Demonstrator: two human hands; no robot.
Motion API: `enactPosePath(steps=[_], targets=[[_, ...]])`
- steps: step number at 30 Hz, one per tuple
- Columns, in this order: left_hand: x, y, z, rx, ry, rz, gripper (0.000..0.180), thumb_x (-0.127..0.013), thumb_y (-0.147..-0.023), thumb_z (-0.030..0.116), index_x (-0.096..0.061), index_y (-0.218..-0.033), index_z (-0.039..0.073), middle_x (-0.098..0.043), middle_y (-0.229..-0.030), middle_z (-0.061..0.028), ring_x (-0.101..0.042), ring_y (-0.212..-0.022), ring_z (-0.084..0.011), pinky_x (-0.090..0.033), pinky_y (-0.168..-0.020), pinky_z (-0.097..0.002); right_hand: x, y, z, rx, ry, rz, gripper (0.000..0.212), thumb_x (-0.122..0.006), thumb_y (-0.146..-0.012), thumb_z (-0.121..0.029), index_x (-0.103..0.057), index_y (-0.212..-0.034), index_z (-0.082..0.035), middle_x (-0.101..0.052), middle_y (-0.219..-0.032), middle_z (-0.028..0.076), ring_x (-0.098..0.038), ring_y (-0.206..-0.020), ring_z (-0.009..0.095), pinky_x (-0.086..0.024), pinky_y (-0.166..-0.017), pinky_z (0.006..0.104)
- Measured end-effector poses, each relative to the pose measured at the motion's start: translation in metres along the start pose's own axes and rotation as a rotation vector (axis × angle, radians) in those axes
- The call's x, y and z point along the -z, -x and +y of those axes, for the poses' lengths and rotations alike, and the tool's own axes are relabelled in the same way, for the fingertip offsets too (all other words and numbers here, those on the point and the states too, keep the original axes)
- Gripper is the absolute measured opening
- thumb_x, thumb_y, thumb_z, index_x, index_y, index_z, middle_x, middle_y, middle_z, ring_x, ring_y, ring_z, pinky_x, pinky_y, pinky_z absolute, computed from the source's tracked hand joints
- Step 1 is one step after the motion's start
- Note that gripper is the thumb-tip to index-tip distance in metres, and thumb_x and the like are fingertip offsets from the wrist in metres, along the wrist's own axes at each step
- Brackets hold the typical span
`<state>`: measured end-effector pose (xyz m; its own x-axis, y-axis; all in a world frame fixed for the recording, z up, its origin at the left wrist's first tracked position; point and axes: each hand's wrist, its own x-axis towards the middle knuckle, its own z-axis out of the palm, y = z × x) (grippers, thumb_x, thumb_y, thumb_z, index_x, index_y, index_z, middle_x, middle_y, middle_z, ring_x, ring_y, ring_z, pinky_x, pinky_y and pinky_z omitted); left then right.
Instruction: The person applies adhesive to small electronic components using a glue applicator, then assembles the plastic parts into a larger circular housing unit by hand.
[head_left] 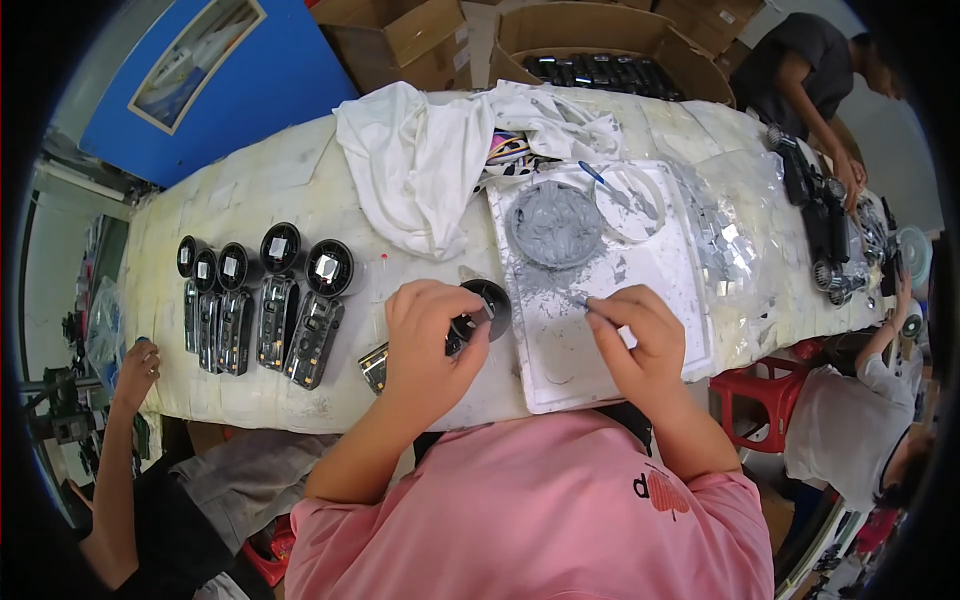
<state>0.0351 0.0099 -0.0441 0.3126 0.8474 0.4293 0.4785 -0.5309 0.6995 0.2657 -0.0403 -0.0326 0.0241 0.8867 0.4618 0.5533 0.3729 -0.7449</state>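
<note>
My left hand (425, 335) is closed in a pinch over a black device with a round head (490, 300); its clear-topped body (374, 367) pokes out below the wrist. Between those fingertips is a small pale piece that I cannot make out. Over the white tray (540, 385), my right hand (640, 345) pinches a small thin tool (581, 299) with a greyish tip. A round tub of grey paste (555, 225) sits in the tray, with smears around it. Beside it lies a white ring-shaped lid (630, 205) with a blue-ended stick (592, 172) across its edge.
Several similar black devices (270, 320) stand in a row at left. White cloth (415, 165) lies behind; a plastic bag of small silvery pieces (725, 230) is right of the tray. Cardboard boxes (600, 30) stand beyond the table. Other people work at both sides; one hand (140, 370) is at far left.
</note>
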Motion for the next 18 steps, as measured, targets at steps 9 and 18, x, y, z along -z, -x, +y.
enactPosePath(steps=[9, 18], targets=[[0.003, -0.005, 0.002, -0.250, -0.404, -0.071, 0.029, -0.071, -0.067, 0.007, -0.064, -0.094, 0.011, -0.060, -0.098, -0.0007, -0.051, -0.098, -0.0236, -0.031, -0.088, -0.0445, 0.006, -0.012, 0.037, 0.021, 0.307, 0.025, 0.016, -0.069, -0.077, 0.001, -0.067, -0.093, 0.000, -0.060, -0.082, 0.011, -0.059, -0.067, 0.026, -0.047, -0.056, 0.0339], [0.000, 0.015, 0.004, -0.268, -0.523, -0.118, 0.035, -0.069, -0.072, 0.011, -0.067, -0.107, 0.007, -0.060, -0.114, -0.0008, -0.049, -0.103, -0.0242, -0.030, -0.091, -0.0443, 0.004, -0.029, 0.040, 0.199, 0.484, -0.203, 0.016, -0.069, -0.077, 0.001, -0.069, -0.093, 0.000, -0.058, -0.079, 0.012, -0.057, -0.071, 0.028, -0.047, -0.061, 0.0358]])
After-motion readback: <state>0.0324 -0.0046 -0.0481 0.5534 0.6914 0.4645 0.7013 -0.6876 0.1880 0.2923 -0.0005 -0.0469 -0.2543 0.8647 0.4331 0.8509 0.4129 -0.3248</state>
